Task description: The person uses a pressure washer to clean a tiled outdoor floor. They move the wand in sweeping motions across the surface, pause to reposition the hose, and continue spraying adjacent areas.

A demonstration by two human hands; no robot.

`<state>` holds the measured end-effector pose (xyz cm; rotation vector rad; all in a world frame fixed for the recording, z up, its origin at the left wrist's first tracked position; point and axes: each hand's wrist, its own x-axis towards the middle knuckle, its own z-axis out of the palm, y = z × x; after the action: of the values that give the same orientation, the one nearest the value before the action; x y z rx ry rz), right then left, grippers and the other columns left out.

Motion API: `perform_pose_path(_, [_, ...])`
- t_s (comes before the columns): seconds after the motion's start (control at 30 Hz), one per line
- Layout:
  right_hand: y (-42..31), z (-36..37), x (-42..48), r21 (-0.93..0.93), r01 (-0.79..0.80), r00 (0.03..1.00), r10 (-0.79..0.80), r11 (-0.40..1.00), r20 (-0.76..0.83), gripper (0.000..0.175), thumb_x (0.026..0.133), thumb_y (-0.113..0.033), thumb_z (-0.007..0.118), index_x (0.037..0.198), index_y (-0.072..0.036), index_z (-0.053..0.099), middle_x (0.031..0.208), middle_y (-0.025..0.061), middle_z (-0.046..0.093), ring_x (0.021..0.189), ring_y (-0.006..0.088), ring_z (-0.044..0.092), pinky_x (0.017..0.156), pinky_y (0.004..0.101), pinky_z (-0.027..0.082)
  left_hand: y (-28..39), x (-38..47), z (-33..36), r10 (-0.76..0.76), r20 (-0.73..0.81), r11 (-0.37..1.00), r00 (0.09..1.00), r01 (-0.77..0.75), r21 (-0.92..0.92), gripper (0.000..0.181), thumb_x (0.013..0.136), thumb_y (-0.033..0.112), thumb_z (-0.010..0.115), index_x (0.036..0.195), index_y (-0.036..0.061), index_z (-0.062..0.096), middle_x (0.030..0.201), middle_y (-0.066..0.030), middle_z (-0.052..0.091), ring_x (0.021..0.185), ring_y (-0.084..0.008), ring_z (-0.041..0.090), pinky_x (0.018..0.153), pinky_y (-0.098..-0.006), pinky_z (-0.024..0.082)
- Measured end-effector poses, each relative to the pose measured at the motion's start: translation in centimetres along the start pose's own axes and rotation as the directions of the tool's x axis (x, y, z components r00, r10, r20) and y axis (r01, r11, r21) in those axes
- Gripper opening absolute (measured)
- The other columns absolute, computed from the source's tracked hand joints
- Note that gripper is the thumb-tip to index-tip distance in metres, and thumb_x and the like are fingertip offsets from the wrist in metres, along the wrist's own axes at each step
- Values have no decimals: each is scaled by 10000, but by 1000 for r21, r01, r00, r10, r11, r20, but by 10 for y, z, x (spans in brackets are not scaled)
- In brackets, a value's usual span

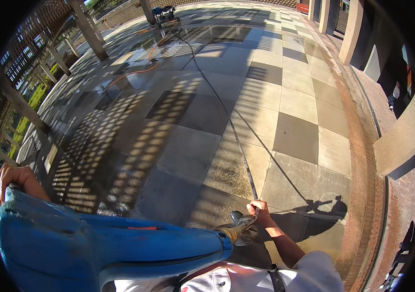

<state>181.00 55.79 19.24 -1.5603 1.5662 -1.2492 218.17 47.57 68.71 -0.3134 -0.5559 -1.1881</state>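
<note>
A blue spray gun [112,237], scuffed and looking like a pressure washer's, fills the lower left close to the camera. My left hand [23,182] bends over its far-left end; the grip beneath is partly hidden. A brass fitting [233,232] joins the gun's narrow right end to a black hose [225,113]. My right hand [260,211] is closed around this hose just past the fitting. From there the hose runs away across the paving. Broken, glittering water [114,207] shows on the slabs beyond the gun.
Paving slabs [298,138], wet toward the left, stretch ahead. A wheeled blue-and-black machine [165,15] stands far back, with an orange hose [134,72] on the ground near it. Posts [88,31] line the left; pillars [351,33] and a brick strip [366,204] border the right.
</note>
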Motion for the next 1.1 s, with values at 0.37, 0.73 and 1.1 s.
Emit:
perform_pose_path(0.37, [-92,85,-348,191,-197,928,246,962,-278,306,850,-159,591,624,6,468,506,33,399,489,81,361,456,309,302,120,-59,-13,-235,317,856,919,350,-380,74,827,-24,514,811,29,465,750,-31,473,682,-110,503,715,-275,444])
perform_pose_path(0.73, [-102,93,-434,420,-424,857,505,802,-98,312,867,-207,581,624,-17,535,559,-26,493,566,57,455,518,262,363,167,-150,65,2,239,978,971,48,-205,248,735,51,637,853,55,419,808,-30,441,638,-105,478,699,-277,440])
perform_pose_path(1.1, [-113,67,-329,100,323,662,-300,941,686,315,814,-138,639,1099,-48,542,819,101,564,760,266,557,675,370,444,345,-244,96,270,300,923,915,-335,191,196,755,70,605,833,53,426,777,-40,431,662,-117,471,736,-280,422])
